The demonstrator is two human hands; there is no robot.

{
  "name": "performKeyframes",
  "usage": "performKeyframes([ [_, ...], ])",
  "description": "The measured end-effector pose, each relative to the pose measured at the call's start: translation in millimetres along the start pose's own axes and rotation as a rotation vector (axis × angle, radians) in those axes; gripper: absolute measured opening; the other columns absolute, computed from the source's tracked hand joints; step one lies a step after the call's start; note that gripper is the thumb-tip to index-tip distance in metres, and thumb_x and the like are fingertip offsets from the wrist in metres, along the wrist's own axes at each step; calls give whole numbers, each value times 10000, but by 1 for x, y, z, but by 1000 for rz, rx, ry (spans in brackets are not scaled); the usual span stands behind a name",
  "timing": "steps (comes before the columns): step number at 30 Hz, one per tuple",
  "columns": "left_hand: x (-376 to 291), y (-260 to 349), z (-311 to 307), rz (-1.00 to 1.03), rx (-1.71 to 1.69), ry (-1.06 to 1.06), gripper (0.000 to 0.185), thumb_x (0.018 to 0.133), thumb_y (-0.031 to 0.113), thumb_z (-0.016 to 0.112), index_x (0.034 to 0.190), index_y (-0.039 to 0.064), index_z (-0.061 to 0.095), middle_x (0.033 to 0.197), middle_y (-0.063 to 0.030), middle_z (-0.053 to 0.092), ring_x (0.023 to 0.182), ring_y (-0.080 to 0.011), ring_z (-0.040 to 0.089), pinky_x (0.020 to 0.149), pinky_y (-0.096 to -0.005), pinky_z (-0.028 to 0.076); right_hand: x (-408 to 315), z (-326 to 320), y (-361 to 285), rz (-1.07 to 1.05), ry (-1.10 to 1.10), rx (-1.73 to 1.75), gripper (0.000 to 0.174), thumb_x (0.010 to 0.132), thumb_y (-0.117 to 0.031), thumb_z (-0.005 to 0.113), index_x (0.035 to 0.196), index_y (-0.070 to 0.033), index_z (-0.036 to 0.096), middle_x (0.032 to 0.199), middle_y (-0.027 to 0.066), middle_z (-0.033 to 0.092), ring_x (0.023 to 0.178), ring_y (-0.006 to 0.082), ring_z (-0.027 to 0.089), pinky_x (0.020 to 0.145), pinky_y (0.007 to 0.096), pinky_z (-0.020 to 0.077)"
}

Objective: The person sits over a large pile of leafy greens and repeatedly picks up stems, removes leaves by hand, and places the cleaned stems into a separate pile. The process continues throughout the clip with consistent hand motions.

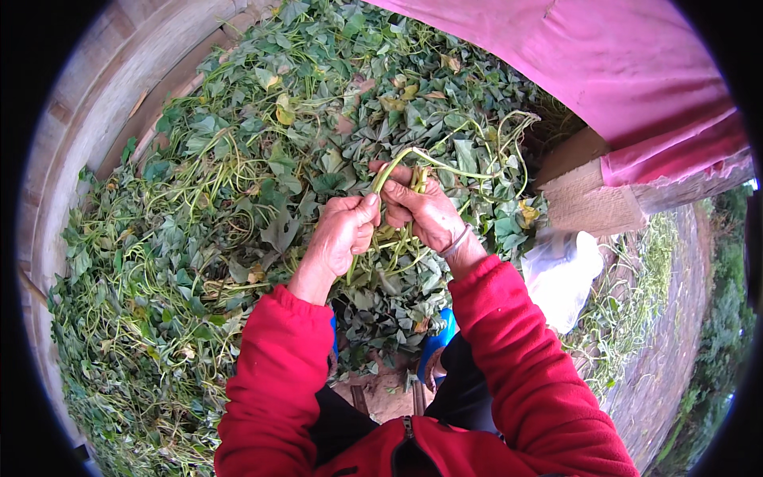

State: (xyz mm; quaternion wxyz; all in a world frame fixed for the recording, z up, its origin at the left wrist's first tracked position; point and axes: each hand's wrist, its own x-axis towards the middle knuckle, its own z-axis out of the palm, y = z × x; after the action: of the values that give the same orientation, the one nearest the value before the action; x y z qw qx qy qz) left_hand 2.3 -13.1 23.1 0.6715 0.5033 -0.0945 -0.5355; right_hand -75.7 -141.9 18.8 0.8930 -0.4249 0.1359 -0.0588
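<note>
Between thumb and fingers, my left hand [347, 234] pinches a long green stem [390, 169]. The stem arches up and over to the right, ending in a thin tangle beyond my right hand. My right hand [422, 210], with a bangle at the wrist, is closed around a small bundle of cut stalks [419, 176] whose ends poke out above the fingers. Both hands are close together over a deep heap of leafy vines [310, 149], which look like sweet potato vines. Some leaves are yellowed. More pale stems hang below my right hand.
A pale wall [77, 134] curves along the left. At the upper right, pink cloth [596, 65] hangs over a wooden beam [685, 188] beside a rough block [590, 197]. A white plastic bag [560, 274] lies right of my right forearm. Blue shoes [438, 346] stand at the heap's edge.
</note>
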Motion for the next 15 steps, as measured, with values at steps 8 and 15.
performKeyframes([
  [8, -2, 0, -1, -33, -53, -67, 304, 869, 282, 443, 676, 48, 466, 456, 65, 267, 353, -38, 224, 338, -194, 188, 24, -44, 26, -573, 472, -940, 61, 766, 16, 548, 796, -25, 582, 694, 14, 585, 589, 54, 470, 532, 225, 396],
  [15, -3, 5, -11, 25, -100, -71, 315, 886, 295, 400, 697, 52, 467, 458, 65, 257, 355, -41, 229, 344, -193, 201, 9, -26, 11, -162, 51, -435, 76, 851, -135, 494, 841, -76, 542, 695, -19, 546, 518, 30, 404, 458, 171, 322],
])
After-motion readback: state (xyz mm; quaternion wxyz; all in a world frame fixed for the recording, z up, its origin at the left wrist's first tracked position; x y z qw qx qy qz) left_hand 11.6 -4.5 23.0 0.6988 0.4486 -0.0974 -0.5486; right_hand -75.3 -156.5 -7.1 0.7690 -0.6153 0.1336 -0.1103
